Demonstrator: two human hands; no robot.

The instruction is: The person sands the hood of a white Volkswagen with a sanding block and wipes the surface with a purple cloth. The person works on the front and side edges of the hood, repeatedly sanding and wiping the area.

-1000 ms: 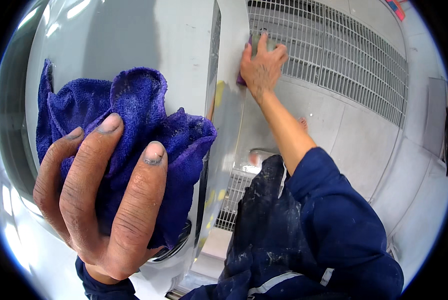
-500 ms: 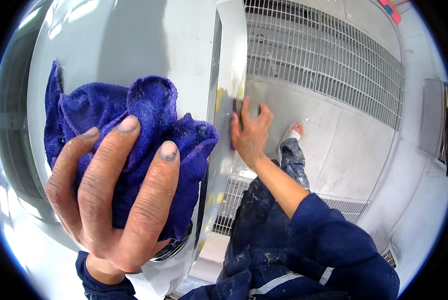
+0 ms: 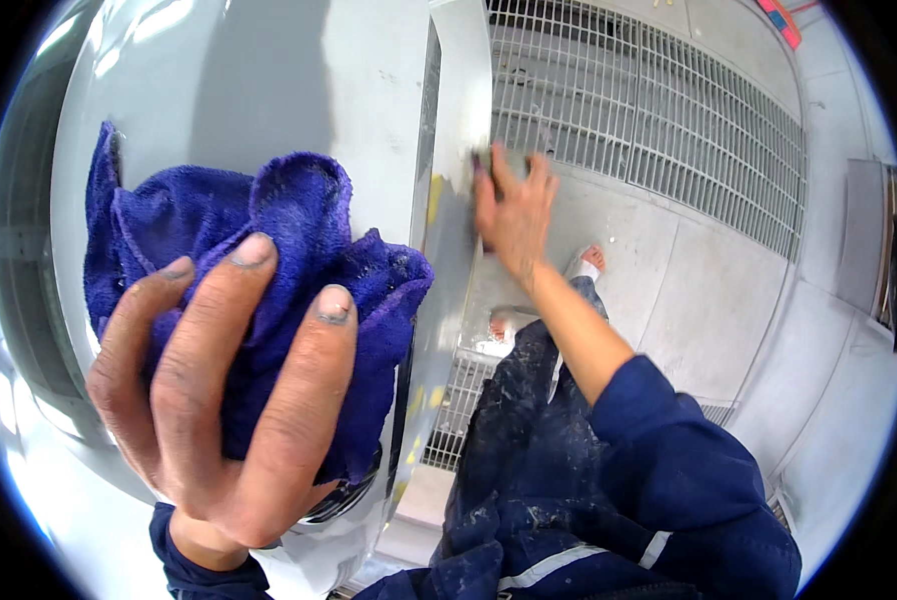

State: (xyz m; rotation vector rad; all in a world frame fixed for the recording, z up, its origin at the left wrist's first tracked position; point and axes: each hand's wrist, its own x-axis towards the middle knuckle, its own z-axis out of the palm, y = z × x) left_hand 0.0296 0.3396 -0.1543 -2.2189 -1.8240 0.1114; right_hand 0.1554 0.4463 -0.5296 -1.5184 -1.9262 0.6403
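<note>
Close in front, my left hand (image 3: 234, 410) is closed around a bunched purple cloth (image 3: 194, 215), its fingers curled over the folds. The cloth looks damp or soiled in spots and hides part of the grey vehicle body panel (image 3: 374, 110) beneath. Farther right, my right hand (image 3: 521, 225) reaches down along the panel's pale side face (image 3: 457, 150). Its fingers press a thin, dark purple pad (image 3: 484, 165) flat against that face; most of the pad is hidden behind the fingers. Yellowish patches show on the side face near it.
A metal floor grating (image 3: 669, 110) runs across the far right, beside pale floor slabs (image 3: 619, 220). My legs and feet are right of the panel. A light wall (image 3: 809, 370) borders the right side. Dark glass (image 3: 34, 200) lies at the far left.
My right hand has slid away from me along the panel's side, taking the pad with it. The left hand and cloth stay nearly in place.
</note>
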